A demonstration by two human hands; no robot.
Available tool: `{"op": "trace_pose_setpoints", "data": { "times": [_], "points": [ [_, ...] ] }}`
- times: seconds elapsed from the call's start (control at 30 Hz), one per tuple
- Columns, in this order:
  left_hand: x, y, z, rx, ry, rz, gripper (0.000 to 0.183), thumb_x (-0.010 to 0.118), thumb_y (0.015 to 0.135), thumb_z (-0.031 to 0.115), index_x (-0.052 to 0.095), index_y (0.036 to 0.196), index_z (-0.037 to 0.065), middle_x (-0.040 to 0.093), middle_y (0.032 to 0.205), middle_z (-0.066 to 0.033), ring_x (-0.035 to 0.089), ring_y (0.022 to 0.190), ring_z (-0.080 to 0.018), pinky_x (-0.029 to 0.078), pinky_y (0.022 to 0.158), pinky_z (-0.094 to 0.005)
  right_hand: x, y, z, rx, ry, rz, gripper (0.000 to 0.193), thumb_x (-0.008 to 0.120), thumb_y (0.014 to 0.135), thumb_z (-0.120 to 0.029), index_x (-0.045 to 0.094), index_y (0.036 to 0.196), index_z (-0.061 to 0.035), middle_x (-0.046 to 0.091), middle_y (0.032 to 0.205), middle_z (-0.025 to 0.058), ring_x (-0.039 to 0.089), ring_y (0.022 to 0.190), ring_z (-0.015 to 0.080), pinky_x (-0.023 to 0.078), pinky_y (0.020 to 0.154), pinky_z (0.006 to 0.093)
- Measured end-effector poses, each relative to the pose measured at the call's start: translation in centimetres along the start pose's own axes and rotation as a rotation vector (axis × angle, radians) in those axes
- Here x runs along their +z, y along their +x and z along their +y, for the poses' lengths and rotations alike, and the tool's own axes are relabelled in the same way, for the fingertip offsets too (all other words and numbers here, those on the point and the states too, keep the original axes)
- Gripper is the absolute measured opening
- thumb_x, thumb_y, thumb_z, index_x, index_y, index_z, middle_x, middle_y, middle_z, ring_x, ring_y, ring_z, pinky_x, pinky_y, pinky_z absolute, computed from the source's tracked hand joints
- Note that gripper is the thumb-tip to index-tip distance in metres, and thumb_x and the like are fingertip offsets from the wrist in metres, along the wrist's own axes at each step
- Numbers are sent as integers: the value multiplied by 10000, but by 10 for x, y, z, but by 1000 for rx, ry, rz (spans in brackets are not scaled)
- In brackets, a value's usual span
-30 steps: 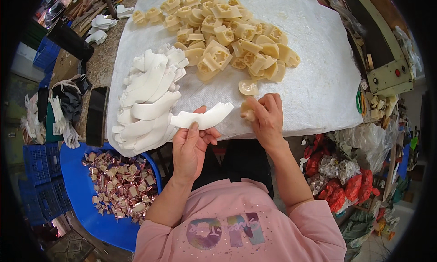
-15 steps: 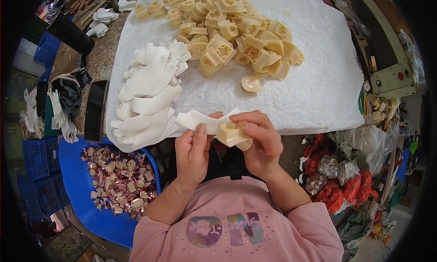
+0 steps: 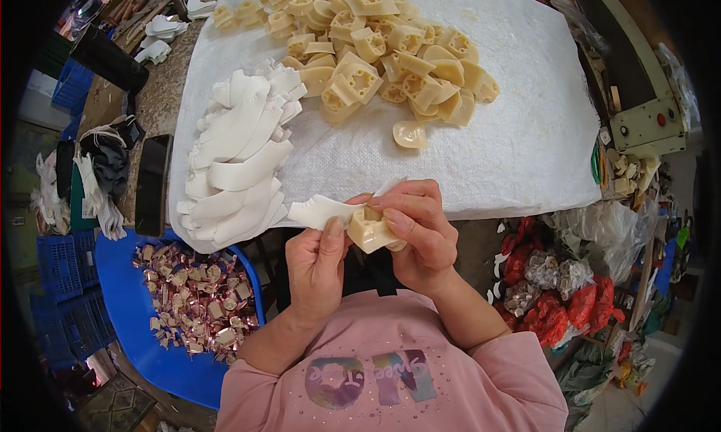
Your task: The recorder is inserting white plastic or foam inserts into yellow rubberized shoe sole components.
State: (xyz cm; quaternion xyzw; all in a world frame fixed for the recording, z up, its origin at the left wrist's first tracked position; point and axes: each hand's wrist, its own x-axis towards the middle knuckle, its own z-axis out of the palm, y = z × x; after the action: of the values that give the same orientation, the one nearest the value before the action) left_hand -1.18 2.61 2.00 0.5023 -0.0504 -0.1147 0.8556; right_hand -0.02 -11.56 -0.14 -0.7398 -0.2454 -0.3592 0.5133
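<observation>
Just off the table's near edge, my left hand [image 3: 318,267] pinches a curved white strip [image 3: 317,209] between thumb and fingers. A beige moulded plastic piece [image 3: 368,235], hollow and shaped like a shoe heel, sits between both hands. Fingers and thumb of my right hand [image 3: 423,240] close around its right side and press the strip's far end against it. That end is partly hidden by the right fingers. A stack of similar white strips [image 3: 240,154] lies at the left of the cloth. Beyond it is a heap of beige plastic pieces [image 3: 398,45], with a single piece [image 3: 410,134] nearest me.
White woven cloth [image 3: 518,124] covers the table. A dark phone [image 3: 153,184] lies at its left edge. Below stands a blue basin [image 3: 120,312] holding many shiny pinkish pieces [image 3: 203,304]. Red and clear plastic bags [image 3: 582,308] are piled to the right, below a pale machine frame [image 3: 647,128].
The beige piece has shifted slightly left and turned in my hands. My right fingers have moved in over the strip's right end, which now bends against the piece.
</observation>
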Motion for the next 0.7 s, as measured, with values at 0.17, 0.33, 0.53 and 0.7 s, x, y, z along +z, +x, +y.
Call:
{"op": "trace_pose_setpoints", "data": {
  "times": [0.17,0.33,0.53,0.7],
  "points": [
    [2,-2,-3,16,113,61,365,372,990,157,503,1167,-135,569,1164,-178,567,1016,-179,462,907,-311,-3,0,0,-32,-192,-33,503,633,599,81,569,1068,-89,623,970,73,488,772,251,398,697,347],
    [-9,5,2,55,343,-62,351,369,989,149,515,1166,-116,625,1062,-151,585,969,-145,477,834,-269,-1,-1,13,-76,-217,1,491,672,595,24,571,1056,-109,628,961,41,462,760,231,313,700,365],
    [-13,8,13,187,516,105,318,441,968,147,561,1083,-125,630,949,-144,611,842,-158,504,797,-285,-12,9,-2,-72,-415,-137,343,663,601,-50,611,930,-132,594,884,12,472,784,221,272,757,412],
    [-12,9,7,244,665,93,232,471,952,107,610,996,-74,648,825,-107,576,731,-104,473,670,-247,-17,26,-24,73,-557,-364,241,649,591,-63,606,815,-138,483,775,-1,464,787,208,235,759,426]
  ]
}}
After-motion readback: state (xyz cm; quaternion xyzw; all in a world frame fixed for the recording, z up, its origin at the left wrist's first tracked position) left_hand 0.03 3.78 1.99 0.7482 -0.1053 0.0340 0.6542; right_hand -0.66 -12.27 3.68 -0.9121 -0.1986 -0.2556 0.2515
